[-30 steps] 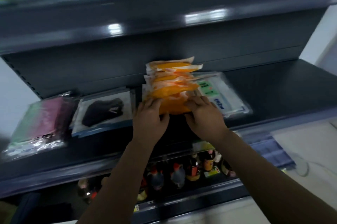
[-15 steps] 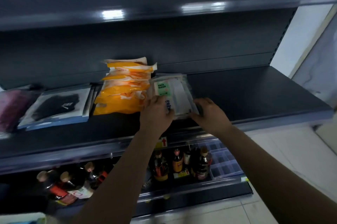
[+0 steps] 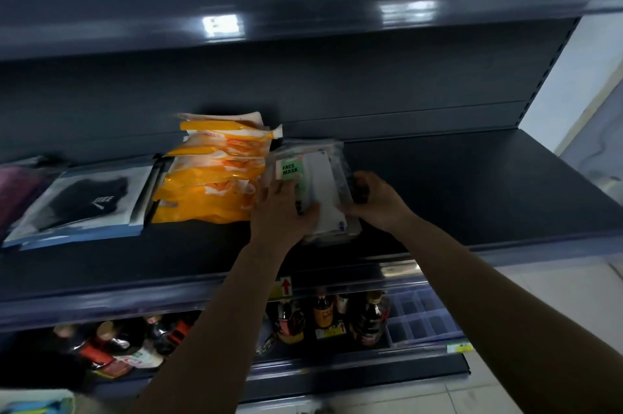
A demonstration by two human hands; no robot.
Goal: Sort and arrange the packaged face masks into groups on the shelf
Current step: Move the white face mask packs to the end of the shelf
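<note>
We are squaring up the white face-mask packs.

Our left hand (image 3: 283, 211) and right hand (image 3: 377, 201) grip the sides of the clear-wrapped face mask stack (image 3: 317, 191) on the shelf (image 3: 472, 194), just beside the orange packs (image 3: 215, 174); next, we judge, nudge it flush and let go.

I see both hands, left hand (image 3: 283, 211) and right hand (image 3: 377, 199), gripping the clear mask packs (image 3: 317, 184) beside the orange stack (image 3: 215, 174), apparently resting on the shelf (image 3: 472, 184).
</note>
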